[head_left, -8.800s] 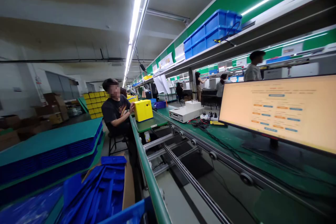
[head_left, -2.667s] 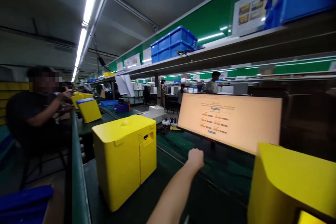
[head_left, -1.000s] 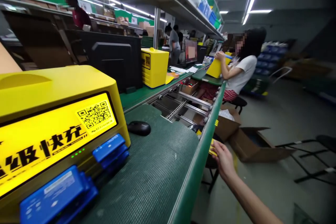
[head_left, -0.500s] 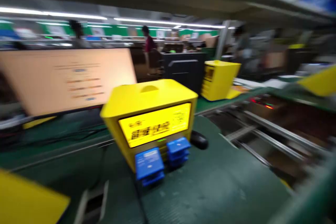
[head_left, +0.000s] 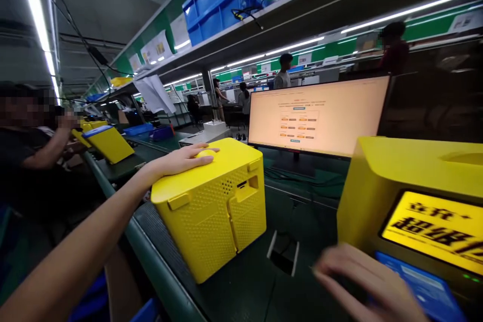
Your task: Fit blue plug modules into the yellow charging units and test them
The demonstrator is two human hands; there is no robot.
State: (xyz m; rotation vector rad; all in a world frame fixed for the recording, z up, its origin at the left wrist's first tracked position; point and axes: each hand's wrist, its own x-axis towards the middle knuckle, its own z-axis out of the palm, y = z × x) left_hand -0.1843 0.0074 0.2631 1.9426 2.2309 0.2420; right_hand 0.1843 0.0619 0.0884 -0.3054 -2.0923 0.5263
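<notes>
Half a second ago neither hand was in view and only the box with the lit screen was faced; now the view has been turned left, and the left hand [head_left: 180, 160] is laid flat, fingers spread, on the lid of a yellow box [head_left: 211, 206] at about ten o'clock on the green belt [head_left: 241, 287]. The palm is pressed on top without being closed around anything. The right hand [head_left: 372, 284] has been brought in at about four o'clock, blurred, its fingers loosely curled just in front of the blue module [head_left: 418, 287] under the lit screen of the second yellow box [head_left: 411, 186]; whether anything is gripped cannot be told. Judged from this, the perforated box appears to be steadied or drawn nearer. A lit monitor [head_left: 317, 115] stands at twelve o'clock behind both boxes, with cables run beneath it. A slot in the belt [head_left: 283, 256] lies between the boxes. At nine o'clock a co-worker's arm [head_left: 45, 148] is raised near a tilted yellow box [head_left: 109, 143].
</notes>
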